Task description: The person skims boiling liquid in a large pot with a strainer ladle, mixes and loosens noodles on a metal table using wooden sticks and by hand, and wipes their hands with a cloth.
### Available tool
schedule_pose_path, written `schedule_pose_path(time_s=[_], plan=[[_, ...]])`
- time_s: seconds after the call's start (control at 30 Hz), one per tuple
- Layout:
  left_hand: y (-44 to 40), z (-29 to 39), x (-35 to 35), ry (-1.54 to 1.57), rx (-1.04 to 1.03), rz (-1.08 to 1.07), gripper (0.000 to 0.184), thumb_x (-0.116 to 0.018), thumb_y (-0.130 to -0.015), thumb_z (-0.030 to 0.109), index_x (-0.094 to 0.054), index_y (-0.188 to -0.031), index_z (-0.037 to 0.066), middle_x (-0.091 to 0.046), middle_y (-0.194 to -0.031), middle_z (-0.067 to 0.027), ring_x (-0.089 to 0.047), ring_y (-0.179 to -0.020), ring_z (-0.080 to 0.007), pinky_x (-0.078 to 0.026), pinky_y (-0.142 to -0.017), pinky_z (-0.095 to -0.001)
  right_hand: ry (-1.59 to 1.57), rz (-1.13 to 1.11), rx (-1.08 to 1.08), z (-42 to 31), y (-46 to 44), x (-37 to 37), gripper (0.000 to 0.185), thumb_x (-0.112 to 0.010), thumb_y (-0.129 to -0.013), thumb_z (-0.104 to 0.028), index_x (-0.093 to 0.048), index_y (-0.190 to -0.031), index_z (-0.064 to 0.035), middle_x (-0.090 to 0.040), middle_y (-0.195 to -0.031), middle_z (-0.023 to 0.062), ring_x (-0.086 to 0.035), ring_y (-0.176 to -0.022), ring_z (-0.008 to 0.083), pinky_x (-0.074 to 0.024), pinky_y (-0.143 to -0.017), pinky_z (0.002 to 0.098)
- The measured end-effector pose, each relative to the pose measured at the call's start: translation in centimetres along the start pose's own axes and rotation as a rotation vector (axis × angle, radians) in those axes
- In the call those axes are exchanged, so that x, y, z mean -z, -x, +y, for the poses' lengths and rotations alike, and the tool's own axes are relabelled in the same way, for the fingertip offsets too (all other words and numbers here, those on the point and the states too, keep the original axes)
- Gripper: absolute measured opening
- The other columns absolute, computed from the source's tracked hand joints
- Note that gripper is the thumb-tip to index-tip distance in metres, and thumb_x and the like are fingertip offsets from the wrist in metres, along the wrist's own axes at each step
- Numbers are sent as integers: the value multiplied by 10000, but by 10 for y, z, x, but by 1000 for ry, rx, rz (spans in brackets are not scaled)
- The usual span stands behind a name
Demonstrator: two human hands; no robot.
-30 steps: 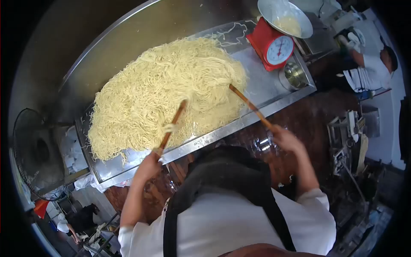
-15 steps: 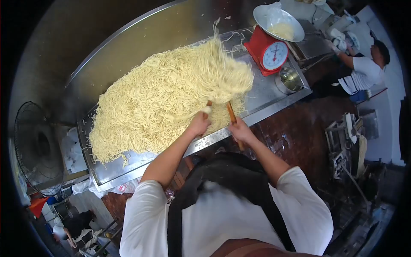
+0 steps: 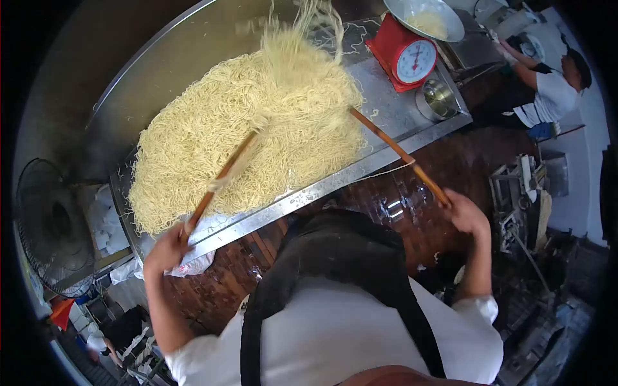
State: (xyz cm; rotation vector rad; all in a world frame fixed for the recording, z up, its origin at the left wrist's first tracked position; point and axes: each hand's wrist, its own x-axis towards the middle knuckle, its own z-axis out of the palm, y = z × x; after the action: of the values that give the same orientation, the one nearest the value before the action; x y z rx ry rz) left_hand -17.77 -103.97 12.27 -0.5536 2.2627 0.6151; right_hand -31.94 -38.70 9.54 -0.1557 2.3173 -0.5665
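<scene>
A large heap of pale yellow noodles (image 3: 212, 135) covers much of the metal table. At its far side, a blurred bunch of strands flies up in the air. My left hand (image 3: 166, 249) is closed around the end of a wooden stick (image 3: 225, 170), whose far tip reaches the noodles; a few strands cling to it. Another wooden stick (image 3: 393, 143) is gripped at its near end by my right hand (image 3: 465, 212), off the table's front edge. Its tip is by the heap's right edge, and a single noodle hangs from its shaft.
A red dial scale (image 3: 412, 61) with a metal pan (image 3: 450, 29) stands at the table's right end, beside a metal pot (image 3: 438, 100). A wire-guarded fan (image 3: 55, 225) is at left. A co-worker (image 3: 553, 90) stands at far right. The floor looks wet.
My hands have swung wide apart, the left one leftward and the right one rightward, each with its stick. The lifted noodles have shifted left and upward.
</scene>
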Motion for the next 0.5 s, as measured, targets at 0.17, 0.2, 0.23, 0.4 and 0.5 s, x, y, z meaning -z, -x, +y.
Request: schedule_pose_path(time_s=[0.17,0.2,0.23,0.4,0.5], plan=[[3,21,-83,73,-79,-75,475,-695,-831,178,-537,-1262,55,-642,-1137,-220,-602,-1111,-362,-456,-934,-393,-100,97,90,25,-80,-96,421,-614,-874,-138,-524,-1263,-9,-629,-1080,228,-606,-1057,369,-480,-890,404],[-32,29,-118,148,-150,-16,479,-682,-856,210,-521,-1272,38,-636,-1145,-225,-597,-1116,-371,-456,-935,-399,-199,126,222,16,-117,-120,457,-615,-885,-163,-486,-1290,6,-624,-1095,222,-613,-1047,352,-485,-881,403],[-74,29,-155,209,-286,40,467,-666,-876,223,-505,-1263,17,-625,-1142,-247,-576,-1134,-394,-448,-939,-417,-299,122,343,19,-162,-151,490,-613,-879,-167,-458,-1306,16,-616,-1072,219,-619,-1002,333,-492,-862,397],[-120,119,-152,586,-391,-121,287,-620,-905,137,-476,-1130,29,-507,-652,-56,-487,-443,-133,-394,-398,-299,-223,179,491,-88,-178,-115,283,-631,-858,-203,-507,-1027,-13,-590,-829,215,-602,-802,388,-478,-699,434],[-108,52,-165,627,-417,-50,326,-631,-895,117,-477,-1172,38,-502,-651,-42,-478,-440,-124,-392,-397,-292,-274,234,488,-72,-150,-120,311,-656,-856,-238,-515,-1038,-29,-599,-862,209,-607,-818,389,-483,-723,436]])
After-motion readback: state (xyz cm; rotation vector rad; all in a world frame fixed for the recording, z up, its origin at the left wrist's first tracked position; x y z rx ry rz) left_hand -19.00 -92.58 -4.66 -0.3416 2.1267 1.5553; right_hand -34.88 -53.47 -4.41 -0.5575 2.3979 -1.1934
